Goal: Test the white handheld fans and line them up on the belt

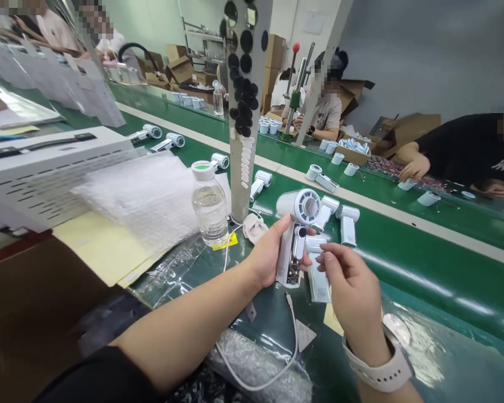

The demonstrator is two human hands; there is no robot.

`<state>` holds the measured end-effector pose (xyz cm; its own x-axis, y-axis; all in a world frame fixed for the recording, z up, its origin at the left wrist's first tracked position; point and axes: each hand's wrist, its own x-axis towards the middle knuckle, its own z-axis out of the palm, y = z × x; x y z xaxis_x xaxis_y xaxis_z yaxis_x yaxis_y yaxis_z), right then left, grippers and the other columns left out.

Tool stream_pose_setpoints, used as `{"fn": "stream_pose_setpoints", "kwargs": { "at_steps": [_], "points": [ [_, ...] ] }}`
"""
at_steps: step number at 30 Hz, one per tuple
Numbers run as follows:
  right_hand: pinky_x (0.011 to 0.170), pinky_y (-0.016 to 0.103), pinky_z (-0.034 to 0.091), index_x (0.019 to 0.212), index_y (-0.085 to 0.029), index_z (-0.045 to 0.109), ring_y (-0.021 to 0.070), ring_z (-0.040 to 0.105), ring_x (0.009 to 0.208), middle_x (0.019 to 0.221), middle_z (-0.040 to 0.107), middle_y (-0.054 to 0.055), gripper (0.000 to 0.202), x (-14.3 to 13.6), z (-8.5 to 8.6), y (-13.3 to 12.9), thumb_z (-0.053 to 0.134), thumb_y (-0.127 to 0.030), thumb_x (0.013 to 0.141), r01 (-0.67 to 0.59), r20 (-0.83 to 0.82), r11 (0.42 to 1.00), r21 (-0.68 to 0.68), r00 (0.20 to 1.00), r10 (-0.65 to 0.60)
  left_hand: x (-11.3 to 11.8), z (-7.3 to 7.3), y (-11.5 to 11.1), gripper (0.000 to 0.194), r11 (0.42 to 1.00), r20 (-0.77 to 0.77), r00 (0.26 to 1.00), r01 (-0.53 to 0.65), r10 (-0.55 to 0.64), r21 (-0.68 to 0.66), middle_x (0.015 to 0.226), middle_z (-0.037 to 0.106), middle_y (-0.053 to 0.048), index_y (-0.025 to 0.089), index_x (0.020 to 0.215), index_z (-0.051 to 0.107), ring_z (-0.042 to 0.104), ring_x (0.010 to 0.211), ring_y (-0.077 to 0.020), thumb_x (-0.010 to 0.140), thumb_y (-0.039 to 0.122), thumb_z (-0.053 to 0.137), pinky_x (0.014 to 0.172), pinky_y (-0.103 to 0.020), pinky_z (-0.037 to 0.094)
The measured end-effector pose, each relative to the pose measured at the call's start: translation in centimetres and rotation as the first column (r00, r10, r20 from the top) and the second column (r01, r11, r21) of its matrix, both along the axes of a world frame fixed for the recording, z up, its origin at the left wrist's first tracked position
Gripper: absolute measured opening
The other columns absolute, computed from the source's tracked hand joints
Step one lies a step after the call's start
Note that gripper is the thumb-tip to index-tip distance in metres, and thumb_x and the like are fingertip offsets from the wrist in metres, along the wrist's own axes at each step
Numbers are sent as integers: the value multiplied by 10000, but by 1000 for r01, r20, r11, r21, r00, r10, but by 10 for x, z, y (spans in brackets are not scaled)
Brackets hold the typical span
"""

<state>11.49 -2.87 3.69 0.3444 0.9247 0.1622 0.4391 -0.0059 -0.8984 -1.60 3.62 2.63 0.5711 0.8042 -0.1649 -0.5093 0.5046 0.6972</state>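
In my left hand (pixel 271 246) is a white handheld fan (pixel 298 208), its round head at the top and its handle pointing down. The handle's side is uncovered, so a small circuit board (pixel 294 272) and a pale oblong part with a black round end show inside. Just right of the handle is my right hand (pixel 353 285), thumb and forefinger closed in a pinch; whatever they hold, if anything, is too small to make out. Behind those fingertips another fan (pixel 319 282) lies on the green table. Two more fans, one of them a white fan (pixel 348 224), lie beyond.
A clear water bottle (pixel 210 207) stands left, near a metal post (pixel 241 168). A white cable (pixel 292 319) loops across the front. Bubble wrap (pixel 269 369), plastic sheets (pixel 147 196) and a white vented case (pixel 59 173) surround it. Several people work across the conveyor (pixel 437 252).
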Motion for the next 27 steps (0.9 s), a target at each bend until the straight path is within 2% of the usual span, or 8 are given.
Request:
{"fn": "stream_pose_setpoints", "kwargs": {
  "at_steps": [2, 5, 8, 10, 13, 17, 22, 27],
  "points": [
    [616, 348, 534, 939, -203, 727, 226, 670, 665, 786, 741, 67, 320, -2, 16, 4, 616, -471, 806, 2, 34, 999, 50, 999, -4, 4, -1, -5, 570, 998, -8, 999, -54, 54, -8, 570, 652, -43, 128, 987, 659, 583, 474, -148, 877, 669, 516, 489, -243, 464],
    [526, 315, 494, 804, -212, 703, 197, 623, 531, 633, 691, 27, 284, -12, 30, 11, 659, -490, 764, -41, 75, 998, 41, 996, 38, 8, -2, -11, 548, 985, -19, 985, -169, 169, -24, 615, 638, -1, 174, 983, 604, 570, 476, -148, 771, 677, 659, 463, -254, 450],
    [516, 316, 466, 689, -224, 652, 193, 595, 506, 565, 641, 14, 321, -24, 32, 19, 627, -533, 771, -26, 119, 1000, 16, 993, 24, 11, -3, -11, 614, 966, 2, 967, -254, 254, -40, 626, 614, 27, 190, 972, 586, 553, 465, -138, 662, 695, 750, 456, -258, 444],
    [556, 336, 476, 736, -225, 662, 206, 601, 547, 616, 657, 21, 354, -30, 31, 27, 624, -578, 747, -17, 138, 1000, -20, 990, 19, 11, -5, -8, 625, 950, 42, 951, -301, 305, -84, 648, 611, 29, 188, 946, 592, 551, 479, -132, 628, 692, 778, 482, -265, 453],
    [618, 375, 474, 846, -228, 681, 245, 617, 627, 683, 674, 34, 409, -36, 27, 39, 615, -609, 713, 9, 226, 996, -94, 974, 12, 11, -10, 0, 607, 908, 85, 908, -397, 410, -133, 719, 651, 4, 179, 917, 620, 615, 604, -158, 613, 672, 802, 624, -299, 515],
    [677, 403, 452, 867, -223, 682, 284, 641, 719, 738, 703, 65, 394, -44, 19, 50, 542, -571, 748, 4, 292, 990, -143, 956, 38, 9, -18, 8, 545, 843, 130, 834, -537, 537, -38, 825, 699, -28, 176, 892, 668, 668, 919, -224, 640, 637, 815, 925, -332, 496],
    [669, 399, 464, 868, -205, 665, 269, 630, 702, 739, 697, 68, 393, -46, 9, 53, 580, -562, 728, 53, 167, 989, -136, 986, -30, 9, -27, 12, 554, 840, 76, 838, -543, 541, 6, 921, 715, -56, 185, 906, 662, 650, 989, -246, 645, 653, 805, 945, -351, 473],
    [569, 346, 485, 838, -186, 629, 198, 576, 591, 668, 623, 11, 415, -39, 11, 53, 706, -541, 637, -31, -92, 994, -107, 996, 21, 11, -34, 14, 512, 841, 36, 846, -532, 532, 95, 925, 682, -32, 192, 948, 661, 613, 964, -215, 722, 643, 749, 944, -341, 458]
  ]
}}
